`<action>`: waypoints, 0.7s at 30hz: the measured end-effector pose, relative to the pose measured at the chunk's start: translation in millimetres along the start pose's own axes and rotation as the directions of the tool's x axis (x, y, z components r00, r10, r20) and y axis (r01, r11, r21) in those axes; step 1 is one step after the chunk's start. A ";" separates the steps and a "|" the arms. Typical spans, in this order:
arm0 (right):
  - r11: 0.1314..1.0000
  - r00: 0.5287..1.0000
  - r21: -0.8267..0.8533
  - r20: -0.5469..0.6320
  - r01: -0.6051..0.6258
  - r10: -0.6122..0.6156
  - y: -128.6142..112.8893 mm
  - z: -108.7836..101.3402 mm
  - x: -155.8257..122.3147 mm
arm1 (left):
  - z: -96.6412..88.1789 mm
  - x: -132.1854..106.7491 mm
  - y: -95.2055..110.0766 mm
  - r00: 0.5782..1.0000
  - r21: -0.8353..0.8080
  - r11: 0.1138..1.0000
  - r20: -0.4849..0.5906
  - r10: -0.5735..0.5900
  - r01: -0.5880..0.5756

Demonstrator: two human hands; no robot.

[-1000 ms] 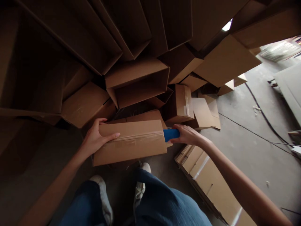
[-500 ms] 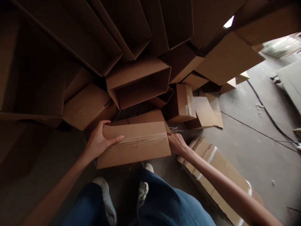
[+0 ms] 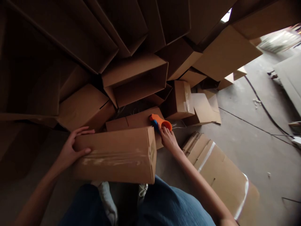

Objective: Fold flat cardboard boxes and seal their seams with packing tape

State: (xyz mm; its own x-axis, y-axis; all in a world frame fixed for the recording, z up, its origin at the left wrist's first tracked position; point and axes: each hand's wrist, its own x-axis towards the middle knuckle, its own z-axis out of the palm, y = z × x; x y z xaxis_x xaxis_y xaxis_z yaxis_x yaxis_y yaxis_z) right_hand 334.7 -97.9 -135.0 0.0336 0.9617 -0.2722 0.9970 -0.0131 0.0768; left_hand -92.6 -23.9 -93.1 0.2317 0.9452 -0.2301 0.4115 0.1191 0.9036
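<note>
Cardboard box [image 3: 113, 155], light but stiff, sits above your jeans [image 3: 174, 204], with your left hand [image 3: 70, 147] spread wide against its end; hold it there. Your right hand [image 3: 168, 139] curls narrowly around an orange tool [image 3: 156, 119].

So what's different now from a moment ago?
The left hand has pulled the taped cardboard box toward the person. The right hand has come away from the box's end, holding an orange-and-blue tape dispenser. The piled cartons and the flattened cardboard on the floor stayed put.
</note>
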 end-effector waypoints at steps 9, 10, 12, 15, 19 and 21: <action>0.640 0.888 0.758 -0.374 0.126 0.268 -39.9 -65.2 -21.8 | -3.2 -5.7 2.5 1.000 0.018 1.000 -0.016 -0.017 0.017; 0.543 0.879 0.822 -0.377 0.172 0.293 -49.5 -84.3 -28.0 | -2.1 -4.9 3.9 1.000 0.015 1.000 -0.019 -0.025 0.025; 0.391 0.878 0.888 -0.372 0.243 0.301 -70.2 -115.9 -37.9 | 0.0 -3.4 5.8 0.999 0.011 0.999 -0.023 -0.033 0.034; 0.286 0.913 0.902 -0.377 0.322 0.160 -95.7 -134.3 -35.8 | 4.2 -1.7 8.5 0.998 0.029 0.999 -0.047 -0.030 0.031; 0.223 0.949 0.924 -0.311 0.312 -0.040 -99.1 -106.3 -7.3 | 19.9 1.3 18.3 0.991 0.033 0.997 -0.118 -0.062 0.067; 0.167 0.959 0.947 -0.282 0.276 0.015 -87.4 -82.4 4.5 | 33.5 5.2 24.9 0.984 0.009 0.999 -0.174 -0.041 0.043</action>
State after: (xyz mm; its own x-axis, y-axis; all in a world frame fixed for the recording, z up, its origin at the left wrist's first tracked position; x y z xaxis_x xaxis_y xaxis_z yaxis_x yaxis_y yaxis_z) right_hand 242.0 -69.9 -63.9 0.0276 0.9996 0.0110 0.2422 0.0040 -0.9702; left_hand -51.6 -26.2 -83.9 0.0574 0.9781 -0.2001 0.4292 0.1568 0.8895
